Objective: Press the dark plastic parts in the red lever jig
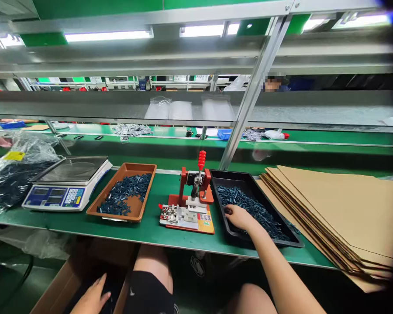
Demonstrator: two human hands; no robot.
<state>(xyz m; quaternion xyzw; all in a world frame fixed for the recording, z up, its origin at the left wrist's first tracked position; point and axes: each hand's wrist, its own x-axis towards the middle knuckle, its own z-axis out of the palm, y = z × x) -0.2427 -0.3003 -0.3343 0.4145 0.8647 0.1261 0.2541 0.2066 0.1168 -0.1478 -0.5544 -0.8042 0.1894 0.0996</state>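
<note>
My right hand (238, 216) reaches into the black tray (283, 226), its fingers curled down among the small dark blue parts (252, 205) at the tray's near left. Whether it grips a part is hidden by the fingers. To the left of the tray stands a red hand press (192, 192) with a red-knobbed lever. Down below the table edge, my left hand (93, 298) lies with fingers stretched out beside my thigh, over a cardboard box (57, 290), holding nothing.
A brown tray (144, 209) with more blue parts sits left of the press, then a weighing scale (63, 185) and a plastic bag of parts (9, 174). A stack of cardboard sheets (343, 209) fills the right. Another person sits beyond the far conveyor (183, 150).
</note>
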